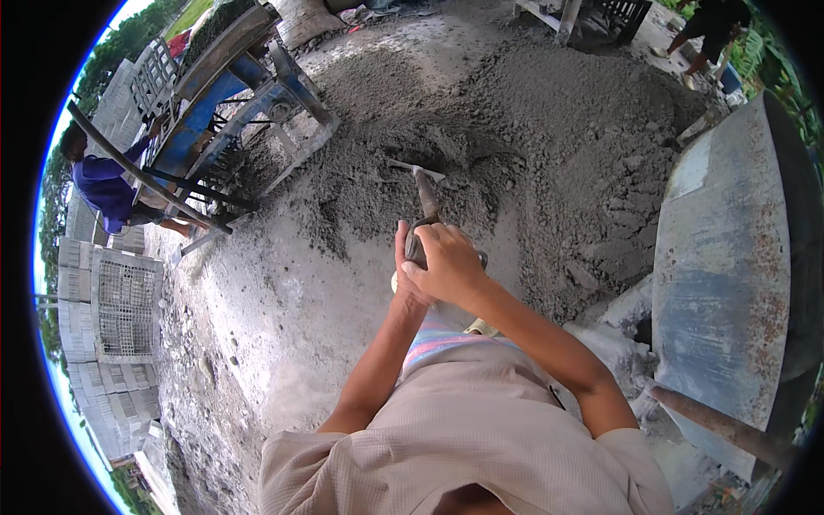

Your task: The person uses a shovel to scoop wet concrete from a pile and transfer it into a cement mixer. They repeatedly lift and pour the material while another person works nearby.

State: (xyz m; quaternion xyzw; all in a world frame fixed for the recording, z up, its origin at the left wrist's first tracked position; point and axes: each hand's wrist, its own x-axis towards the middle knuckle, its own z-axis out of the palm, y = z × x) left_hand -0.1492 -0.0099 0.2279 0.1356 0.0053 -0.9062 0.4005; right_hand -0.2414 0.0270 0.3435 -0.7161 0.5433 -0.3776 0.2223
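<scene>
Both my hands are at the handle end of a shovel [427, 196] in front of my body. My right hand [452, 262] is closed over its dark grip. My left hand [407, 273] presses against the left side of the same grip, with some fingers pointing up and others hidden. From there the short shaft runs away from me. The shovel's blade meets the heap of damp grey sand or mortar mix [549, 163], and part of the blade is buried.
A rusty grey metal wheelbarrow tray [721, 257] stands tilted at the right. On the left is a blue machine frame [210, 107], with a person in a dark blue top [107, 184] beside it. Stacked grey blocks [81, 343] line the far left. Another person [717, 26] bends at the far right.
</scene>
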